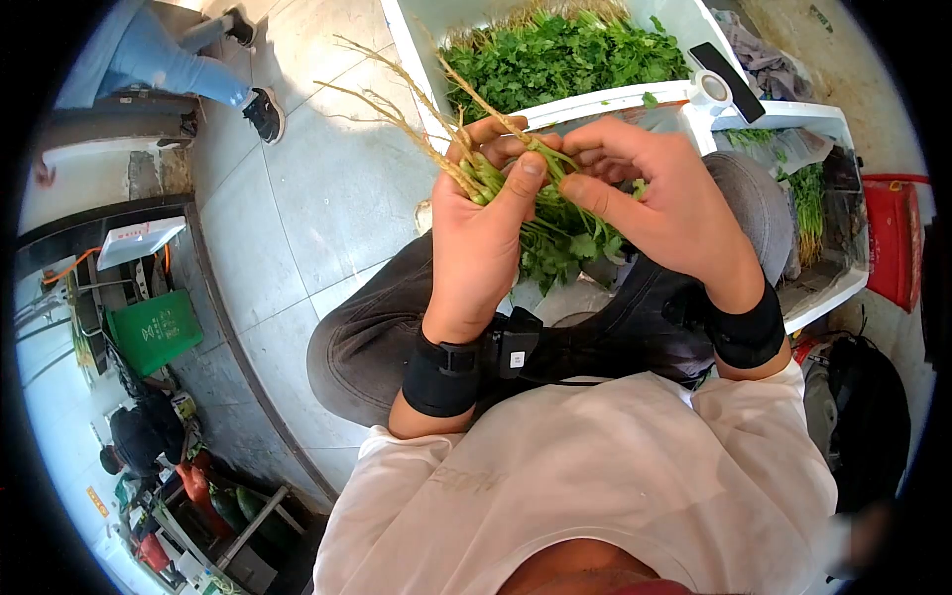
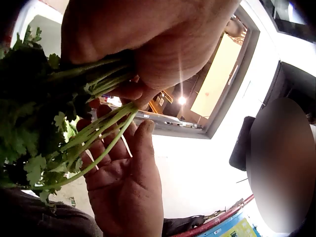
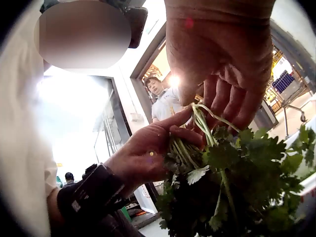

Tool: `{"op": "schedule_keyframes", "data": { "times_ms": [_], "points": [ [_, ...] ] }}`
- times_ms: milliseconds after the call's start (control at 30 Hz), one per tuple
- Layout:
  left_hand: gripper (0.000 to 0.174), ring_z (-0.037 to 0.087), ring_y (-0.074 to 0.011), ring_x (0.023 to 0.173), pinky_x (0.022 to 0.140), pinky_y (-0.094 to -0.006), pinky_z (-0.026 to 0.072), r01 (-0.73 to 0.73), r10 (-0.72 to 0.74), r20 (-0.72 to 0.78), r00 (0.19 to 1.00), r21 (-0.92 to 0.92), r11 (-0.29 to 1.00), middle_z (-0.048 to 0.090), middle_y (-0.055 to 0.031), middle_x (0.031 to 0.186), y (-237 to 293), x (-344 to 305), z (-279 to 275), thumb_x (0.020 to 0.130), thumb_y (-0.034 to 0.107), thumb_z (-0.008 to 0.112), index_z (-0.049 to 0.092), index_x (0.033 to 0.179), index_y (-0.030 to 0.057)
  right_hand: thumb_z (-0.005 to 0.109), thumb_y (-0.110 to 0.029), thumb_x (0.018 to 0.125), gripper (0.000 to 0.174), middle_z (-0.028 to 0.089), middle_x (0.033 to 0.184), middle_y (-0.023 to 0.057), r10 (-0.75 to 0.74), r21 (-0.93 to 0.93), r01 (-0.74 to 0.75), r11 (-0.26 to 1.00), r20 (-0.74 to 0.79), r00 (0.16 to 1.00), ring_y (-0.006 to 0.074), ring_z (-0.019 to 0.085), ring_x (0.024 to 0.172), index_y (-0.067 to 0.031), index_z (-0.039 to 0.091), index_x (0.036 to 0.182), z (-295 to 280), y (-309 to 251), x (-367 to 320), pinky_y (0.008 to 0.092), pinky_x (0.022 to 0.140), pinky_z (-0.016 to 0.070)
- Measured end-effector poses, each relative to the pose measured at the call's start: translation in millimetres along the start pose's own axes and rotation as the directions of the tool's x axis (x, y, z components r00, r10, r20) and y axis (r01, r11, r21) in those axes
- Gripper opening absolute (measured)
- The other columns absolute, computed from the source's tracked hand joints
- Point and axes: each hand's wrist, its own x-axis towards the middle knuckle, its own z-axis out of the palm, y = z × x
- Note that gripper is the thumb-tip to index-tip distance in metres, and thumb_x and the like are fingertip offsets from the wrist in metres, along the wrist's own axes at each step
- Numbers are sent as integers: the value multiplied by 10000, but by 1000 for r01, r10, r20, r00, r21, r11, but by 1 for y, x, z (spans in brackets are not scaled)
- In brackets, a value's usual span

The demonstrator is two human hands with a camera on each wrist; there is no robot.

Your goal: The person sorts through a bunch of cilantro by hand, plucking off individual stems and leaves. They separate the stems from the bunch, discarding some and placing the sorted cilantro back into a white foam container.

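My left hand (image 1: 474,248) grips a small bunch of coriander (image 1: 570,253) by its stem bases, the thumb laid across them. Long pale roots (image 1: 421,149) stick out past the fingers, and the leaves hang over my lap. Close beside it, my right hand (image 1: 679,203) has its thumb and fingers apart at a few stems. In the left wrist view the right palm (image 2: 123,182) faces up, its fingers loosely extended behind thin stems (image 2: 103,131). From the right wrist, the left hand (image 3: 143,153) shows round the stems, with leaves (image 3: 237,173) below the right fingers.
A white foam box (image 1: 412,50) piled with coriander stands in front. Another white box (image 1: 843,268), with more greens inside, is at the right. A phone-like black device (image 1: 729,79) sits on the rim. A passer-by's jeans (image 1: 169,64) show at upper left, a green crate (image 1: 154,332) at left.
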Motion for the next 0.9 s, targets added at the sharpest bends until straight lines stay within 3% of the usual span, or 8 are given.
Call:
{"op": "schedule_keyframes", "data": {
  "times_ms": [200,400,467,533,667,733,800,900],
  "points": [
    [276,537,-57,752,770,-234,512,7,-6,-17,1000,76,997,686,-72,1106,-5,1,-4,1020,158,633,583,1243,3,635,-104,997,237,684,903,51,22,-134,-13,991,66,998,94,651,813,22,647,1197,-3,0,-1,266,710,525],
    [239,501,-69,683,882,-314,532,-29,34,-113,993,47,998,650,-63,1033,3,4,-5,1047,179,584,593,1205,0,529,-183,1072,280,636,890,12,158,93,-145,985,-160,974,66,582,666,1,604,1269,-10,2,-2,229,635,480],
    [164,465,-84,694,917,-354,517,-77,76,-109,991,-1,997,580,-24,941,6,5,-9,1062,142,536,575,1168,23,524,-192,1079,283,629,905,7,149,25,-147,989,-196,969,52,510,630,-8,612,1274,-12,4,-1,200,616,435],
    [123,484,-99,700,917,-356,520,-97,95,-70,993,-27,995,582,-33,955,6,5,-15,1061,140,538,573,1106,31,556,-169,1046,253,646,855,67,-35,-242,-61,968,-371,928,144,580,710,-16,639,1230,-9,8,0,291,643,461],
    [205,506,-112,764,868,-334,514,-80,80,-81,993,4,997,565,-34,969,5,5,-12,1074,163,523,581,1185,1,562,-123,1029,250,628,942,101,-152,-237,67,969,-361,920,186,584,799,-24,647,1242,-9,10,2,321,710,473],
    [239,512,-118,795,840,-324,508,-66,66,-97,993,3,998,557,-33,968,4,4,-6,1078,173,517,581,1216,-11,574,-53,992,274,597,1003,113,-254,-219,215,952,-164,953,216,578,849,-27,648,1254,-5,1,4,313,742,471],
    [359,533,-110,815,797,-280,464,-61,57,-76,995,-46,997,560,-11,857,4,3,-1,1062,226,568,567,1304,-40,581,-3,957,317,577,988,107,-216,-213,188,959,-114,970,235,576,869,-33,649,1265,-2,-2,3,315,760,474],
    [430,521,-110,839,768,-260,439,-84,91,41,995,-142,986,550,-10,904,-2,4,-6,1044,252,604,540,1343,-51,586,19,973,278,562,1041,45,-190,-5,190,982,-53,980,110,530,883,0,631,1246,7,4,4,259,756,443]
  ]
}}
